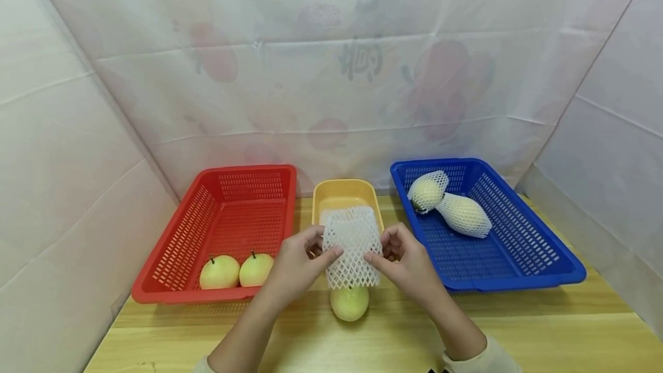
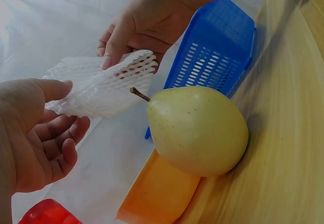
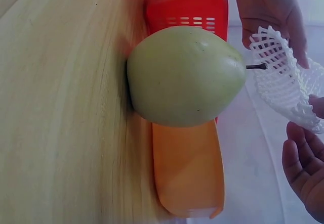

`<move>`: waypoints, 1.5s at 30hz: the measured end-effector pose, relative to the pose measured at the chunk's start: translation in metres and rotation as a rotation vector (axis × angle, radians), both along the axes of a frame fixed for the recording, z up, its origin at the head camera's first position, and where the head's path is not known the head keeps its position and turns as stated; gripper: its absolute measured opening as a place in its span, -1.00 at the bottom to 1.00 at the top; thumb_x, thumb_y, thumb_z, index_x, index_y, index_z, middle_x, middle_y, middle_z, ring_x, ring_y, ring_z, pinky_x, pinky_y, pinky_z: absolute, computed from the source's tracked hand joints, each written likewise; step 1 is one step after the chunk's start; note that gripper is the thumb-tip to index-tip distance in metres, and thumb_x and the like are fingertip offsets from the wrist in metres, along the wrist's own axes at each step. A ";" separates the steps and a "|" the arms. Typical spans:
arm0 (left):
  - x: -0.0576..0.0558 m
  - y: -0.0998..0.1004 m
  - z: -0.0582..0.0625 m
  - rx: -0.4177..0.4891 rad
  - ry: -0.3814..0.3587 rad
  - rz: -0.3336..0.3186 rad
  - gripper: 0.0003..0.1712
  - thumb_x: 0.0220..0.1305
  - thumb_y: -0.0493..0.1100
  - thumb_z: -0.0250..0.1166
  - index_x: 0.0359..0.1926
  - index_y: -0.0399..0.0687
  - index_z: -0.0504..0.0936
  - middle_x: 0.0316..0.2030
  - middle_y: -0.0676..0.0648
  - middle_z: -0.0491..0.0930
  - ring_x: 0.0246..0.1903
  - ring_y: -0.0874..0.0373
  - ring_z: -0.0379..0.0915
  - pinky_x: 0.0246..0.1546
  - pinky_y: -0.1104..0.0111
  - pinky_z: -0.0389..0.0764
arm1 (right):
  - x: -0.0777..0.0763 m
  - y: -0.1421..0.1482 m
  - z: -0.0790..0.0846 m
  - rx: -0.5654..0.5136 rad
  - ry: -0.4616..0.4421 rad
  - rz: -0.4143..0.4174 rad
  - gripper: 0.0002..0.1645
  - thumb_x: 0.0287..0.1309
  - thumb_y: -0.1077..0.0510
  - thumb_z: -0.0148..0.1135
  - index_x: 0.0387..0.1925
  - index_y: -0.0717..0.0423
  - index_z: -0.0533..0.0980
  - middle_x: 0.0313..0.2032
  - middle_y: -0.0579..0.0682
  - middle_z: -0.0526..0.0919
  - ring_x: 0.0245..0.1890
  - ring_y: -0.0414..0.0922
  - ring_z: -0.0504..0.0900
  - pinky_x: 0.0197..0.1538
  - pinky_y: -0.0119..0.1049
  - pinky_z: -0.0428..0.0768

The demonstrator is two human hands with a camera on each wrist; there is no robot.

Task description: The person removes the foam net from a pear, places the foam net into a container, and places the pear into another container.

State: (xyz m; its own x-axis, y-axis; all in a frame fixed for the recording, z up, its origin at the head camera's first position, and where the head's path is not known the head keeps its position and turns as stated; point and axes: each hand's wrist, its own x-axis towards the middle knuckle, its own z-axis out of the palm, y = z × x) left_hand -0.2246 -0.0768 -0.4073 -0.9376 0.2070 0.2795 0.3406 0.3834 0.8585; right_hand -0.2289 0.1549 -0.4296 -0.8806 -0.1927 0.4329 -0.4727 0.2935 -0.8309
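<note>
A left hand point(image 1: 303, 255) and a right hand point(image 1: 406, 258) pinch opposite sides of a white net point(image 1: 353, 252), seemingly to hold it spread above a pear point(image 1: 349, 305) standing stem-up on the tabletop point(image 1: 311, 338) before a yellow tray point(image 1: 346, 190), within both hands' reach.

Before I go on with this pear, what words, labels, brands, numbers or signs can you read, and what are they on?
Readable text: none.
Cloth backdrop: faint character-like marks near the top, too blurred to read.
Foam net, pear below it, red basket, blue basket, yellow tray: no lettering visible.
</note>
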 end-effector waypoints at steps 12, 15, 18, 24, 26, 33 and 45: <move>0.000 0.000 -0.005 0.103 -0.038 -0.005 -0.71 0.33 0.17 0.24 -0.33 0.09 0.63 -0.55 0.02 0.52 -0.53 0.23 0.35 -0.56 0.47 0.38 | 0.004 -0.001 0.004 0.014 0.005 0.080 -0.54 0.10 0.18 0.45 -0.17 0.11 0.29 -0.48 -0.05 0.52 -0.50 -0.21 0.50 -0.51 -0.38 0.50; 0.001 0.001 -0.004 0.126 -0.049 -0.013 -0.73 0.31 0.13 0.28 -0.32 0.06 0.63 -0.55 0.02 0.54 -0.54 0.25 0.36 -0.56 0.48 0.40 | 0.004 -0.002 0.003 0.021 0.052 0.078 -0.56 0.09 0.21 0.44 -0.19 0.11 0.31 -0.50 -0.08 0.50 -0.50 -0.23 0.48 -0.51 -0.38 0.50; 0.001 0.003 -0.004 0.135 -0.059 -0.026 -0.76 0.27 0.09 0.34 -0.30 0.05 0.64 -0.51 0.02 0.58 -0.53 0.25 0.40 -0.54 0.48 0.45 | 0.003 -0.002 0.001 0.031 0.134 0.048 -0.58 0.06 0.28 0.45 -0.22 0.12 0.33 -0.51 -0.11 0.48 -0.52 -0.25 0.47 -0.50 -0.38 0.52; 0.002 0.005 -0.004 0.134 -0.096 -0.080 -0.74 0.23 -0.01 0.40 -0.14 -0.02 0.65 -0.31 -0.01 0.70 -0.37 0.17 0.61 -0.37 0.39 0.66 | 0.002 -0.003 -0.002 0.041 0.239 -0.044 -0.57 -0.04 0.38 0.47 -0.28 0.17 0.35 -0.51 -0.15 0.47 -0.56 -0.28 0.46 -0.52 -0.40 0.52; 0.003 0.005 -0.004 0.134 -0.102 -0.093 -0.74 0.24 -0.06 0.38 -0.10 -0.04 0.65 -0.27 -0.03 0.72 -0.33 0.14 0.65 -0.33 0.38 0.68 | 0.002 -0.003 -0.002 0.043 0.246 -0.054 -0.57 -0.05 0.38 0.48 -0.29 0.17 0.36 -0.52 -0.15 0.46 -0.57 -0.29 0.45 -0.53 -0.40 0.51; 0.001 0.006 -0.005 0.190 -0.105 -0.109 -0.72 0.29 -0.15 0.34 -0.01 -0.11 0.64 -0.19 -0.09 0.74 -0.27 0.13 0.69 -0.29 0.36 0.71 | 0.003 -0.004 -0.001 0.019 0.273 -0.048 -0.59 -0.06 0.41 0.47 -0.32 0.16 0.37 -0.46 -0.10 0.47 -0.56 -0.28 0.45 -0.52 -0.42 0.51; -0.001 0.007 -0.007 0.256 -0.106 -0.046 -0.74 0.31 -0.11 0.32 -0.03 -0.11 0.64 -0.26 -0.09 0.74 -0.31 0.12 0.69 -0.33 0.33 0.71 | 0.004 -0.004 0.000 0.034 0.167 -0.029 -0.66 0.08 0.27 0.43 -0.22 0.07 0.41 -0.46 -0.12 0.49 -0.50 -0.24 0.49 -0.43 -0.38 0.56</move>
